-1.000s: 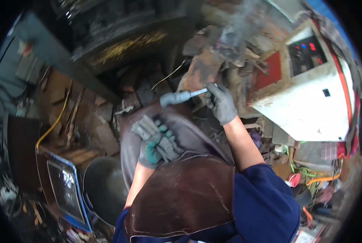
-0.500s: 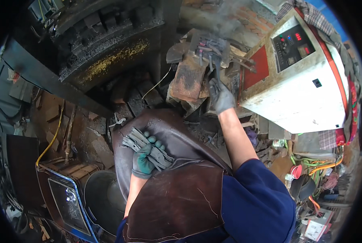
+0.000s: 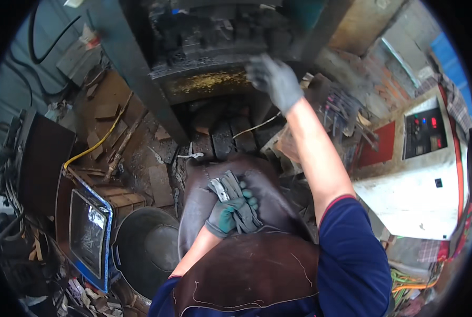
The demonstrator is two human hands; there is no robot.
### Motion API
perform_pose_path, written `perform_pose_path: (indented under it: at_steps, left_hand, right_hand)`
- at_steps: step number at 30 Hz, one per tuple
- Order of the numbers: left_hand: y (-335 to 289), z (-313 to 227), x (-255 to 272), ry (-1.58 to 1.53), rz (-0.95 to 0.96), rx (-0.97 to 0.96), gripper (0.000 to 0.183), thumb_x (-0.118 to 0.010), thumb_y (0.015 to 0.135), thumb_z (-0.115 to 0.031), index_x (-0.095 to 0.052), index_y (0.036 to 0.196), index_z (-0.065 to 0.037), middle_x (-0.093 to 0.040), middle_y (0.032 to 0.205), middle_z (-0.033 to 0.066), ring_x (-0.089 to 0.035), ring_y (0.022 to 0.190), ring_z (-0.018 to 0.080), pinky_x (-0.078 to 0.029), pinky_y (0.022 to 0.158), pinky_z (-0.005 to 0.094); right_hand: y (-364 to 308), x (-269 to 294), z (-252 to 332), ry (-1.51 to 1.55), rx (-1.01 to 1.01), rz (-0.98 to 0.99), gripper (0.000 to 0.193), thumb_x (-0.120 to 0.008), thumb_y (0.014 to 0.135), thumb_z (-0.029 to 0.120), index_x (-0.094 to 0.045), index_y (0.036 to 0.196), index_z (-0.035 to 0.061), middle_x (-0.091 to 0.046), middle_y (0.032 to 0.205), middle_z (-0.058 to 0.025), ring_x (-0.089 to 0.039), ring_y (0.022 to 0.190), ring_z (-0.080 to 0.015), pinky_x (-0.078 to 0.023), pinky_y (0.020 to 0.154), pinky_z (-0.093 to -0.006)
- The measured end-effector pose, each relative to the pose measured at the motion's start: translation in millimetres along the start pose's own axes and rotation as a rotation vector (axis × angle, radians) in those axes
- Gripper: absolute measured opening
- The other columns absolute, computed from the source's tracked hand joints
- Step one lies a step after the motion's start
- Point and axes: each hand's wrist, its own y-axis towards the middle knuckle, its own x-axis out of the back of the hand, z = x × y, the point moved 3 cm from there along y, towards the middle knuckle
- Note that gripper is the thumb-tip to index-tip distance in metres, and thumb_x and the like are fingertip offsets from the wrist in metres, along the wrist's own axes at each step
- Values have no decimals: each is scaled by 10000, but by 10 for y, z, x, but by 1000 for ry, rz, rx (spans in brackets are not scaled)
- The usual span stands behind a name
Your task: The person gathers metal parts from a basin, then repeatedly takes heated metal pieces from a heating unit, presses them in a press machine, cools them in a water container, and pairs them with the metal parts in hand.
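Observation:
In my left hand (image 3: pixel 226 217), gloved grey with green fingertips, is a bundle of flat grey metal pieces (image 3: pixel 229 186). The fingers wrap round them, low over my brown leather apron (image 3: pixel 246 264). My right hand (image 3: pixel 278 84), in a grey glove, is raised at the end of a stretched arm. It is in front of the dark machine (image 3: pixel 193 45), near its ledge with yellow flakes (image 3: pixel 209 82). Motion smears its fingers, so whether they hold anything is not plain. Beyond my right forearm, long metal pieces (image 3: pixel 337 108) lie on a pile of blocks.
At right stands a white control cabinet (image 3: pixel 410 195) with a lit panel. A black tub (image 3: pixel 148 245) sits at lower left beside a blue-framed box (image 3: pixel 90 227). A yellow hose (image 3: pixel 101 140) and scraps lie on the floor. A steel post (image 3: pixel 141 68) borders the machine.
My right hand has left the metal pieces on the block pile and swung left and up toward the machine. The view has turned right-to-left; my left hand still grips its bundle.

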Motion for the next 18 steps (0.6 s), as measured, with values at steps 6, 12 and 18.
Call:
perform_pose_path:
  at_steps: [6,12,18]
  left_hand:
    - [-71,-34,-78,-60,12,38,441,-537,836,43,-481,1242,-120,-610,1050,75,-599,986,277,-498,891,468]
    - [8,-65,-27,-50,46,16,405,-519,849,45,-477,1230,-84,-601,1059,87,-601,971,262,-509,872,406]
    - [-107,-84,-60,56,43,-4,330,-512,911,-55,-460,1236,-38,-574,1114,88,-581,988,242,-500,852,356]
  right_hand:
    - [629,-660,-61,330,-192,-53,119,-595,890,137,-604,875,20,-614,735,-50,-563,592,-115,-408,462,-188]
    - [-875,-971,-260,-296,-11,58,211,-613,894,226,-643,932,21,-602,682,-13,-521,533,-36,-398,449,-181]
    - [-1065,-1775,-487,-119,253,671,552,-616,899,168,-384,1364,-19,-510,1307,-165,-519,1172,-222,-459,938,-311]
